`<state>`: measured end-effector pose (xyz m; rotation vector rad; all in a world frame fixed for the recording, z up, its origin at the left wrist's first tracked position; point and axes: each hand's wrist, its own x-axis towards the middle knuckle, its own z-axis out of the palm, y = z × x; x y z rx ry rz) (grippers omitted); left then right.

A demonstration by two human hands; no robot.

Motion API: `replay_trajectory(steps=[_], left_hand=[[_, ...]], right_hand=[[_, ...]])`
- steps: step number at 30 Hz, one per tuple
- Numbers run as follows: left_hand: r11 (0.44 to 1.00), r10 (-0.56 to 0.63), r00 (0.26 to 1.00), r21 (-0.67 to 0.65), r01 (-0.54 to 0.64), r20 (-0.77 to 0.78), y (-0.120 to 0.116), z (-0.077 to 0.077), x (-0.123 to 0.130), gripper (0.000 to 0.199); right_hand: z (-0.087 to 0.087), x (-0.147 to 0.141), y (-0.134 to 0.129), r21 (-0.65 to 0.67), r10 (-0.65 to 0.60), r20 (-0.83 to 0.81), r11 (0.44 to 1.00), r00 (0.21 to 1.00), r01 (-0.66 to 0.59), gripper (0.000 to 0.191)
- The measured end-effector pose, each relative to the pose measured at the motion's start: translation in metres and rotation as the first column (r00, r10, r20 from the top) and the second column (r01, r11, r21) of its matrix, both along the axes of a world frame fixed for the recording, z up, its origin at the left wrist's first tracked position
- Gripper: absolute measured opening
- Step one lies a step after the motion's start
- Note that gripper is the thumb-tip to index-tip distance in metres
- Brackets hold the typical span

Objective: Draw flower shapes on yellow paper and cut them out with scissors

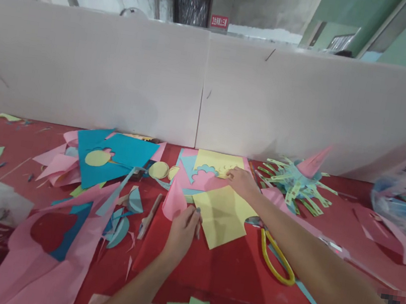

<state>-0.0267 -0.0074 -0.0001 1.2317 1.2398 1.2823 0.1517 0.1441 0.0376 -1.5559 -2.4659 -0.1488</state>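
From my end of the camera feed I take the loose yellow sheet (223, 218) as my landmark; it lies on the red bench (222, 277), one edge cut into a curve. My left hand (182, 225) is at its left corner, fingers bent and drawn close together around a small gap, just beside the pink cone (175, 201); I can't tell whether that grip has hold of the sheet's corner or anything else. My right hand (235, 177) reaches beyond the sheet's far corner, fingers curled down on the patterned yellow paper (220, 162); I can't make out how far its grip is open, or whether it pinches anything. The pink cone stands upright off the sheet's left corner, and a slim stick-like tool (149, 217) lies farther left. Just beyond the sheet I see a pink sheet (204, 180) with a scalloped blue edge on it. To the right of my landmark lies a yellow loop (276, 259), partly near my forearm, and farther back on that side sits a fringed green and blue craft (299, 186) topped with a tilted pink cone. Left of the landmark, past the blue scraps (119, 226), I have a large teal sheet (114, 156) carrying a yellow oval (97, 158). A white panel (141, 77) stands behind it all.
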Motion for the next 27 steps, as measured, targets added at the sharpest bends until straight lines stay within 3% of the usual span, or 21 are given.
replay_trajectory(steps=[6, 9, 11, 15, 18, 21, 24, 26, 27], left_hand=[[1.000, -0.003, 0.997, -0.005, 0.004, 0.075, -0.001, 0.004, 0.000, 0.031], [0.999, -0.024, 0.988, -0.040, 0.031, 0.149, -0.003, 0.006, -0.001, 0.036], [0.997, -0.029, 0.985, -0.064, 0.041, 0.169, -0.004, 0.006, -0.002, 0.040], [0.998, -0.044, 0.998, -0.037, 0.045, 0.033, -0.001, 0.001, -0.003, 0.033], [0.999, -0.054, 0.998, -0.005, 0.054, -0.026, 0.002, -0.003, -0.004, 0.027], [0.999, -0.048, 0.998, 0.004, 0.048, 0.036, 0.003, -0.005, -0.004, 0.024], [0.998, -0.049, 0.996, -0.043, 0.052, 0.071, 0.004, -0.005, -0.004, 0.022], [0.997, -0.046, 0.998, -0.054, 0.048, 0.048, 0.004, -0.004, -0.004, 0.022], [0.998, -0.042, 0.998, -0.054, 0.044, 0.038, 0.004, -0.004, -0.004, 0.022]], right_hand=[[0.023, -0.003, -0.047, 0.052, 0.052, -0.098, 0.998, 0.994, -0.047, 0.017], [0.034, -0.009, -0.086, 0.135, 0.256, -0.129, 0.962, 0.958, -0.239, 0.012], [0.036, -0.012, -0.110, 0.128, 0.394, -0.040, 0.913, 0.918, -0.387, 0.013], [0.034, -0.015, -0.142, 0.122, 0.496, 0.105, 0.854, 0.862, -0.506, 0.020], [0.035, -0.014, -0.149, 0.120, 0.544, 0.045, 0.829, 0.838, -0.546, 0.020], [0.043, -0.008, -0.143, 0.137, 0.457, -0.173, 0.888, 0.872, -0.439, 0.029], [0.050, 0.004, -0.125, 0.104, 0.215, -0.361, 0.976, 0.907, -0.190, 0.033], [0.048, 0.015, -0.110, -0.018, 0.066, -0.424, 0.997, 0.903, -0.081, 0.037], [0.044, 0.021, -0.103, -0.141, 0.008, -0.411, 0.987, 0.912, -0.072, 0.039]])
